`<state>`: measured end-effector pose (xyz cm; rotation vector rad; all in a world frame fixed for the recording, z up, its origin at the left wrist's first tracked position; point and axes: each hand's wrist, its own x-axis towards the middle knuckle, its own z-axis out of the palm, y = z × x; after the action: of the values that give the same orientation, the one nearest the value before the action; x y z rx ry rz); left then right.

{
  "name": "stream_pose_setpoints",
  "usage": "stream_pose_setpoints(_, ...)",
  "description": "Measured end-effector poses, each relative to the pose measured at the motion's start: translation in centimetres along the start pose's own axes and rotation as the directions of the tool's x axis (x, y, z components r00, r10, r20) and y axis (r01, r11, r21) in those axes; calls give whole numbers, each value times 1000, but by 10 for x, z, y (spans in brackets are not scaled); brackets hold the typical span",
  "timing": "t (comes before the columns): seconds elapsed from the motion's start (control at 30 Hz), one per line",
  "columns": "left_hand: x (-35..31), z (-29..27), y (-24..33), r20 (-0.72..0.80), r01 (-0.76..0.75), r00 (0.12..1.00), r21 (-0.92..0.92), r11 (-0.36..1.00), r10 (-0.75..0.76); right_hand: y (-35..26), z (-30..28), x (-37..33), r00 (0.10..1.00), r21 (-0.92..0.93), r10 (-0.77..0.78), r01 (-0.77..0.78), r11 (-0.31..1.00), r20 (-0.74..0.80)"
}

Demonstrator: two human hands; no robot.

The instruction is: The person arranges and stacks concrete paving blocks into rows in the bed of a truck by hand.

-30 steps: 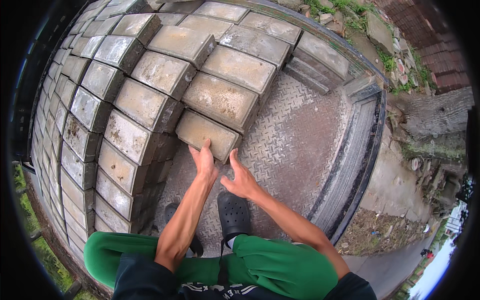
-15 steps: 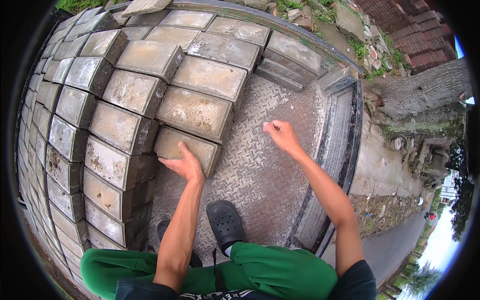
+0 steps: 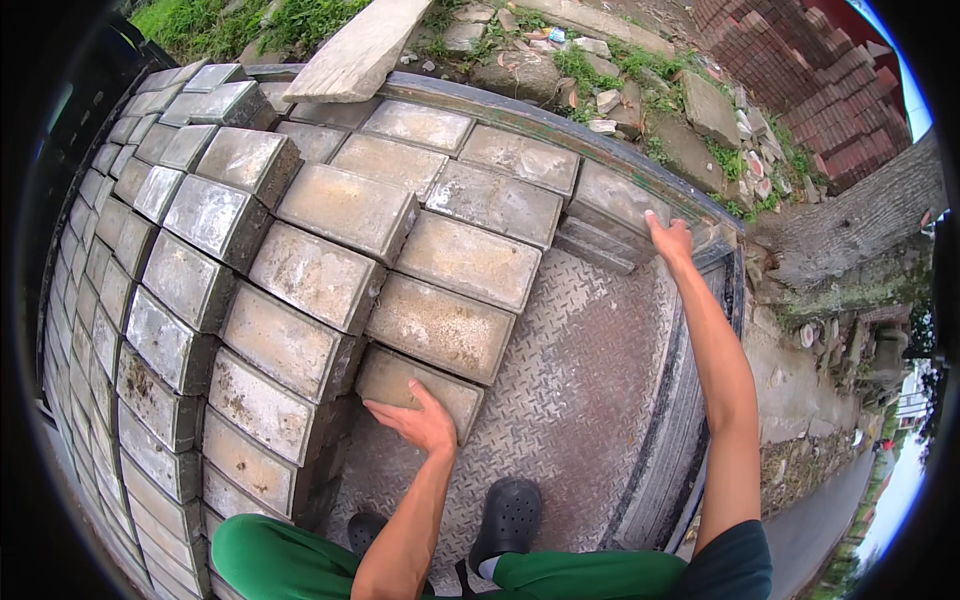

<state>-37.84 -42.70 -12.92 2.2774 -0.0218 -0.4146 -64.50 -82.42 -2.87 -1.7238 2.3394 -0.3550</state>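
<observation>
My left hand (image 3: 425, 425) rests against the near edge of a grey concrete paving block (image 3: 420, 388), the nearest in its row. Its thumb lies on top and the other fingers stretch out along the side. Farther off, my right arm reaches to the corner of the metal bed, where my right hand (image 3: 672, 240) is closed at the right end of another concrete block (image 3: 615, 197). The thumb is over that block's top edge; the other fingers are partly hidden. Below this block's near side lies a thin slab (image 3: 592, 243).
Stacked concrete blocks (image 3: 300, 275) fill the left side in stepped rows. My shoes stand on the diamond-plate metal floor (image 3: 570, 380). A metal side rail (image 3: 665, 420) borders the bed, with a flat board (image 3: 365, 50) across its far edge. Outside are rubble, a tree trunk (image 3: 850, 220) and reddish stacked bricks (image 3: 800, 80).
My right hand has moved away from me, from over the bare floor to the block in the far corner. The left hand stays on its block. The view has shifted.
</observation>
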Motion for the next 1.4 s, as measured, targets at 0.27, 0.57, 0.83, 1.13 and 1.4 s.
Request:
stream_pose_setpoints(0.27,2,-1,7,0,67,998,50,996,-67,3,12,8,891,475,208,-398,785,403)
stream_pose_setpoints(0.57,0,8,6,-23,81,997,109,991,-79,-2,6,-2,962,-27,-269,270,962,56)
stream_pose_setpoints(0.83,-1,12,-4,-109,27,994,113,993,-15,-11,-17,-8,826,-311,-528,563,766,197)
stream_pose_setpoints(1.13,-2,10,2,-105,38,994,117,992,-26,-15,-27,16,785,-407,-544,619,672,296)
stream_pose_setpoints(1.4,-1,9,-2,-112,11,994,147,989,6,-4,-12,14,698,-279,-607,712,644,380)
